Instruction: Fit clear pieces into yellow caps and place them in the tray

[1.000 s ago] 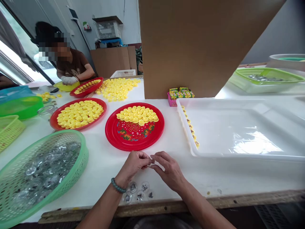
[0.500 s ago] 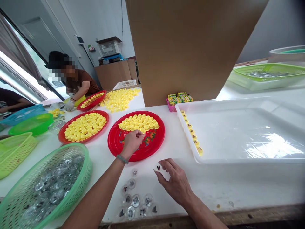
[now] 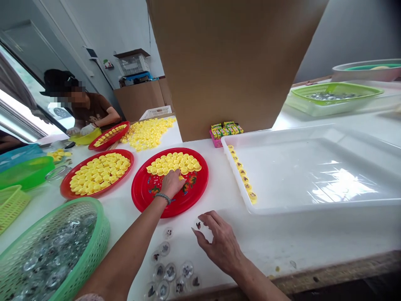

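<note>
Left hand (image 3: 171,182) rests with fingers curled on yellow caps (image 3: 175,161) in the near red plate (image 3: 142,202); its grip cannot be told. Right hand (image 3: 216,242) pinches a clear disc (image 3: 198,225) over the worktop (image 3: 282,234). White tray (image 3: 313,167) holds one row of caps. Green basket (image 3: 102,234) holds clear discs.

You see a glossy red plastic plate (image 3: 147,196), clear plastic domes (image 3: 171,271), a matt cardboard box (image 3: 232,62), and a smooth white tabletop (image 3: 282,238).

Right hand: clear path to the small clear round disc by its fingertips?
Probably yes: the right hand has thumb and forefinger flanking the small clear round disc on the white table, with nothing between them.
</note>
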### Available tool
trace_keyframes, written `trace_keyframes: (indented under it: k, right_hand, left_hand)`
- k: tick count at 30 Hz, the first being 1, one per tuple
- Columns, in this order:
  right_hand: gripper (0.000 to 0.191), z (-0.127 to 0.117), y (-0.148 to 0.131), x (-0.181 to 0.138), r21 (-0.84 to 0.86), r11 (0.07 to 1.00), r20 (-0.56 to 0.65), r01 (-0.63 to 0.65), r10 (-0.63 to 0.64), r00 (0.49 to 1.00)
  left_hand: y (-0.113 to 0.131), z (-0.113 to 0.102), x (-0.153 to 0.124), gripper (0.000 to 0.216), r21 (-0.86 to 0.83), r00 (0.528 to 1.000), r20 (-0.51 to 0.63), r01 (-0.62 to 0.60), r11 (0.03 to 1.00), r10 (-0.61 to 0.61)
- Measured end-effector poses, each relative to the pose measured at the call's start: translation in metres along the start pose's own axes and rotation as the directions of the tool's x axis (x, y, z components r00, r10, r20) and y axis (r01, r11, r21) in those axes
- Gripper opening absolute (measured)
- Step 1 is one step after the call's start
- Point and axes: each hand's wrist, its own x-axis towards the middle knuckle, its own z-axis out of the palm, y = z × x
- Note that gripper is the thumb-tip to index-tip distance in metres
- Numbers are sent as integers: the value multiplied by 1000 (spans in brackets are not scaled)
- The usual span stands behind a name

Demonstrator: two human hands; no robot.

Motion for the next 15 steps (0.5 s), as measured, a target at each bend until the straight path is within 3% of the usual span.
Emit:
trace_keyframes:
  k: [10, 15]
  right_hand:
    - [24, -1, 3, -1, 37, 999, -20, 6, -5, 1000]
    - [25, -5, 1, -2, 102, 995, -64, -5, 11, 998]
  left_hand:
    - [3, 3, -20, 16, -106, 995, -91, -56, 993, 46]
    - [11, -15, -66, 20, -260, 983, -144, -145, 955, 110]
